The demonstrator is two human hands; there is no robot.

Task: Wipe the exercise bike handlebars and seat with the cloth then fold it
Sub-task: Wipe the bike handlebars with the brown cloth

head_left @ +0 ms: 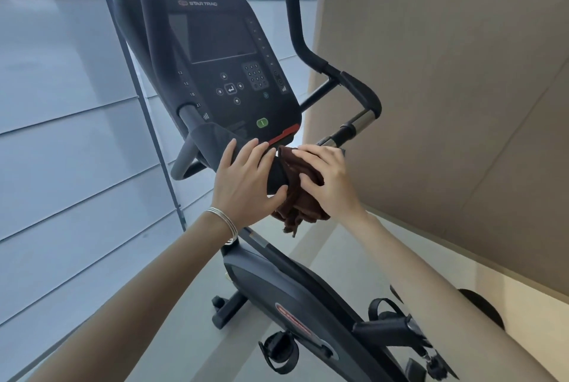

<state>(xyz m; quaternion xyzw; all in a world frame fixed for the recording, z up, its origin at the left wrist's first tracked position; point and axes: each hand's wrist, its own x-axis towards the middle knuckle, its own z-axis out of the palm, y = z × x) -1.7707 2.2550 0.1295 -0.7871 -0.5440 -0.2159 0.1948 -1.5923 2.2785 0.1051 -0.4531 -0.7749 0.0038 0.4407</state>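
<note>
A: Where is our cloth now?

B: The brown cloth (297, 209) is wrapped on the middle part of the handlebars (360, 92), just under the lower edge of the console (215, 43). Our right hand (331, 180) grasps it around the bar, with the fingers curled over it. A loose end hangs down below the bar.

A: And the left hand (246, 180)?

B: It lies released on the black pad (215, 138), just beside the cloth, with the fingers spread and the thumb under the pad. It holds nothing. We think it only steadies us.

A: How do we do this wipe well?

B: We judge that we are in the handlebar part of the task. We should hold the cloth closed all around the bar and slide it toward the right end, over the metal sleeve (361, 121). After that come the two upright horns (294, 27). The hanging end should not drag over the console. The left hand should also leave its place, so that we wipe the pad under it.

A: Let us count.

B: One cloth, one exercise bike (277, 289), one console, two hands, two pedals (278, 351). The seat is not in view.
</note>
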